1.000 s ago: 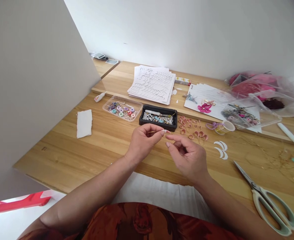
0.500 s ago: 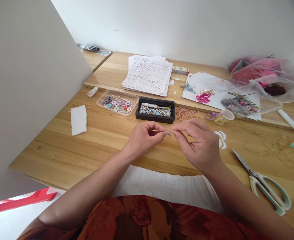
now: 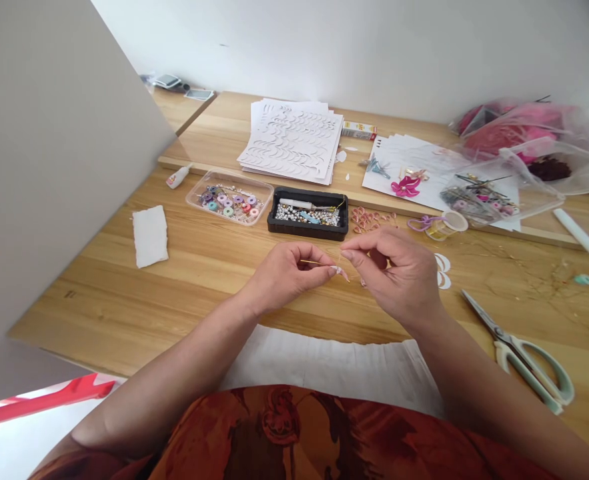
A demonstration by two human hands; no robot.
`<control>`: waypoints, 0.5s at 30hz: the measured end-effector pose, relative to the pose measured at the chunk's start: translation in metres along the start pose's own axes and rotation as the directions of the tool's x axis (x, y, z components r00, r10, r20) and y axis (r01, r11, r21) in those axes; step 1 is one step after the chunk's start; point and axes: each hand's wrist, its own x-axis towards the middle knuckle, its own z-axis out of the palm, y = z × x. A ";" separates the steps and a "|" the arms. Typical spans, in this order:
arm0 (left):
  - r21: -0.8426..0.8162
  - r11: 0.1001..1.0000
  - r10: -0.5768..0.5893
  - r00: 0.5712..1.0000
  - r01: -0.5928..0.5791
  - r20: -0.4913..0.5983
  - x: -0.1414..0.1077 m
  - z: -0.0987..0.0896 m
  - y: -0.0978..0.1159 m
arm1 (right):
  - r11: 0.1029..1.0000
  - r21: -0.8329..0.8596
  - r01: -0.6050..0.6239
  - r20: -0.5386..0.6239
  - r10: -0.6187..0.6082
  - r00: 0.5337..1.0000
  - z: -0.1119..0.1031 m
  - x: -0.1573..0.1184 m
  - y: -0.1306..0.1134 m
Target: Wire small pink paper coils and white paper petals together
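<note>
Over the wooden table (image 3: 104, 300), my left hand (image 3: 291, 277) pinches a thin gold wire with a small pink and white piece (image 3: 341, 272) at its fingertips. Close by on the right, my right hand (image 3: 394, 270) has thumb and forefinger pressed together on what looks like a fine thread, too thin to make out well. A narrow gap separates the two hands. Just beyond them lie a black tray (image 3: 308, 232) of silver beads and several pink loops (image 3: 367, 219).
Scissors (image 3: 511, 343) lie at the right, near white crescent shapes (image 3: 443, 270). A clear box (image 3: 229, 197) of coloured spools, a glue bottle (image 3: 178, 177) and a white cloth (image 3: 150, 237) are left. Paper sheets (image 3: 291, 143) and a thread spool (image 3: 447, 225) are farther back.
My right hand has shifted slightly up and left, its fingertips now a little above the piece in my left hand. The view has tilted slightly.
</note>
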 end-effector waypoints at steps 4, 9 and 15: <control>-0.045 0.999 0.007 1.000 -0.006 0.015 0.000 -0.001 -0.001 | 1.000 0.000 -0.022 0.001 0.022 1.000 0.001 0.000 0.001; -0.098 0.995 0.040 0.999 -0.036 0.033 0.000 -0.002 -0.005 | 0.998 0.016 -0.054 -0.004 0.054 0.999 0.003 -0.001 0.004; -0.103 0.993 0.054 0.998 -0.051 0.027 0.002 -0.001 -0.005 | 0.998 0.049 -0.040 -0.022 0.041 0.999 0.002 -0.001 0.006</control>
